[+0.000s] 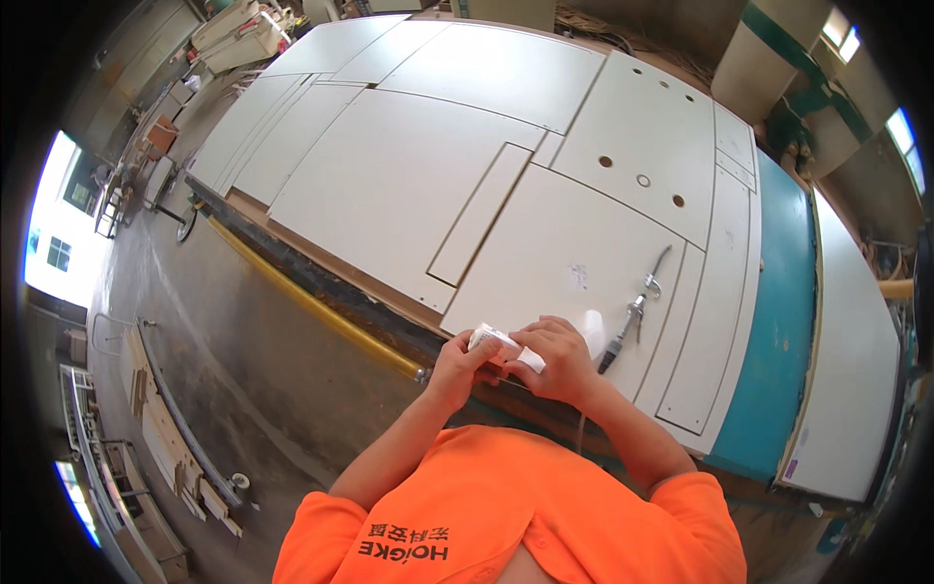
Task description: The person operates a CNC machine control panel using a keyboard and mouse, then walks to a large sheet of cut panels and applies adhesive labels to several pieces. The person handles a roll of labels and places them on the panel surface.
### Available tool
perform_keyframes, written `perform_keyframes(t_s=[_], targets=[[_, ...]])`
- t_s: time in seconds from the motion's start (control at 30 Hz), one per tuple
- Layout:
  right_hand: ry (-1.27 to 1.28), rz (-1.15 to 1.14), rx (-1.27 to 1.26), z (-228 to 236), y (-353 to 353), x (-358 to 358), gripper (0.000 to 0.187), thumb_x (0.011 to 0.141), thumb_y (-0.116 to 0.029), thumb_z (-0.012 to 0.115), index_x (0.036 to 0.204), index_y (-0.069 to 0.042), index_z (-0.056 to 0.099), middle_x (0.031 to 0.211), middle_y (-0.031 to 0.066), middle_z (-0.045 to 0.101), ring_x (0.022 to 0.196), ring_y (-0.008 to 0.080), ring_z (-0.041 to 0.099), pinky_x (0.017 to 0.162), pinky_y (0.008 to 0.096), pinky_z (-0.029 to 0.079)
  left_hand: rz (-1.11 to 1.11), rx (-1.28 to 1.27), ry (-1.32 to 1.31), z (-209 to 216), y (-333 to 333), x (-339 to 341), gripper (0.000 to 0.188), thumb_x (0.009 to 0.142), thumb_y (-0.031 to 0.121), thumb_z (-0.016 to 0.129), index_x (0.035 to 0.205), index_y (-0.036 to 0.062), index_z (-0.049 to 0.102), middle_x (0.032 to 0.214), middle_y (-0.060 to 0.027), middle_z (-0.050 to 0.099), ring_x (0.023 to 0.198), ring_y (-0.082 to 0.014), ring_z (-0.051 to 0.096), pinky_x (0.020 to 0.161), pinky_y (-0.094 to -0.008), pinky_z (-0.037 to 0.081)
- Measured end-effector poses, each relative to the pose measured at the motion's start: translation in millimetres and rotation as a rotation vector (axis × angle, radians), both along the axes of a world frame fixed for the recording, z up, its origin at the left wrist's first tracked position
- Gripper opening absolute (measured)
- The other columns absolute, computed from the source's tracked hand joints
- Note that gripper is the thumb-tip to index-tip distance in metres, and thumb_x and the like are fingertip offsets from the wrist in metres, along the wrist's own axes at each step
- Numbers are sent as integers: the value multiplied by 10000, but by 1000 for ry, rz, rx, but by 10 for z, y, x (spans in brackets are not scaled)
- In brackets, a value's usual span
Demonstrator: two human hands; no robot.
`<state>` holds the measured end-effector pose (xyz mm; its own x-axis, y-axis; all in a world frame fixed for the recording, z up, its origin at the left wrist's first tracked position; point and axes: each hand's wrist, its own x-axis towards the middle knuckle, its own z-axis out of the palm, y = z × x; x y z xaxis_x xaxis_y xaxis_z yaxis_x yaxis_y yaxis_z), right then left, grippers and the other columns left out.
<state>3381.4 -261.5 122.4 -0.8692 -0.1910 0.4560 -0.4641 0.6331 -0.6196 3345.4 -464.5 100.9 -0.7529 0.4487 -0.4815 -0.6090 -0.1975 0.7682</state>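
Near the front edge of the white panels, both of my hands are closed on a small white paper-like strip (493, 339) with faint print. My left hand (459, 372) pinches its left end between thumb and fingers. My right hand (556, 358) grips the right part, its fingers bent over it. A pale rounded white thing (592, 323) shows just beyond my right hand; its kind is unclear. To the right of that lies a metal spray or air gun (634, 313) with a dark hose end, resting on a white panel (545, 243).
Cut white panels with dark gaps and round holes (605, 162) cover the large table. A teal strip (778, 321) and another white panel (844, 370) lie at right. A yellow rail (311, 302) runs along the left edge. Wood offcuts (170, 438) stand on the floor at left.
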Motion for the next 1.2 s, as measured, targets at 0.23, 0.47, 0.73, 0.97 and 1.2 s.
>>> perform_keyframes(t_s=[0.23, 0.47, 0.73, 0.97, 1.2], targets=[[-304, 58, -122, -173, -1030, -857, 123, 827, -182, 754, 888, -76, 754, 728, 69, 700, 730, 274, 674, 760, 388, 542, -11, 31, -24, -342, -1091, -736, 356, 911, 324, 742, 1066, 27, 623, 930, -93, 698, 740, -164, 692, 610, -285, 572], [-296, 58, -37, -236, -2243, -1864, 242, 777, -186, 769, 983, -69, 718, 893, 94, 721, 851, 300, 674, 753, 397, 536, 39, 20, -18, -603, -2216, -1753, 335, 921, 306, 733, 1048, 11, 640, 887, -94, 706, 701, -164, 698, 599, -290, 585], [-385, 63, -115, -259, -2919, -2528, 58, 804, -88, 736, 852, -54, 736, 820, 104, 722, 766, 293, 698, 696, 367, 545, 64, -34, -50, -506, -2849, -2232, 300, 940, 309, 710, 1015, 27, 642, 842, -60, 721, 688, -121, 689, 602, -254, 557], [-1025, 19, -757, -274, -2983, -2761, 98, 793, -59, 718, 796, 32, 682, 898, 137, 731, 845, 162, 666, 837, 303, 517, 17, 4, 108, -564, -3058, -2390, 368, 886, 327, 769, 1030, 16, 634, 882, -69, 700, 722, -124, 679, 607, -259, 548], [27, -610, 32, -1078, -1522, -4089, 198, 854, -100, 666, 1024, -5, 700, 870, 100, 706, 862, 242, 682, 782, 347, 527, 318, 108, 20, -483, -3290, -2199, 332, 891, 146, 723, 1172, 69, 564, 878, -57, 669, 725, -156, 686, 597, -288, 582]])
